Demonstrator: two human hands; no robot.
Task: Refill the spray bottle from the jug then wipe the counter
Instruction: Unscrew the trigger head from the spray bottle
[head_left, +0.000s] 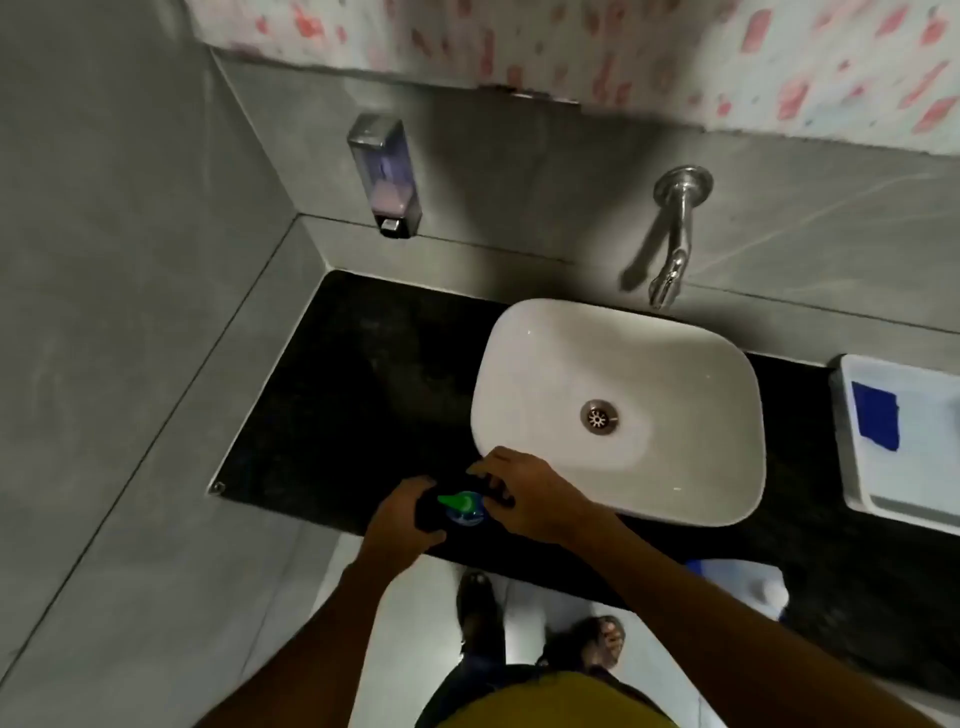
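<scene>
A spray bottle (464, 506) with a green nozzle and blue collar stands on the black counter (358, 395), near its front edge and left of the basin. My left hand (402, 519) is wrapped around the bottle's left side. My right hand (524, 496) grips the sprayer head from the right, fingers curled over it. A translucent white jug (753, 587) with a blue top rests on the counter at the front right, partly hidden behind my right forearm.
A white basin (623, 364) sits on the counter under a wall tap (675, 234). A soap dispenser (387, 176) hangs on the back wall. A white tray (857, 499) holding a blue cloth (878, 415) is at the right. Grey walls close in the left side.
</scene>
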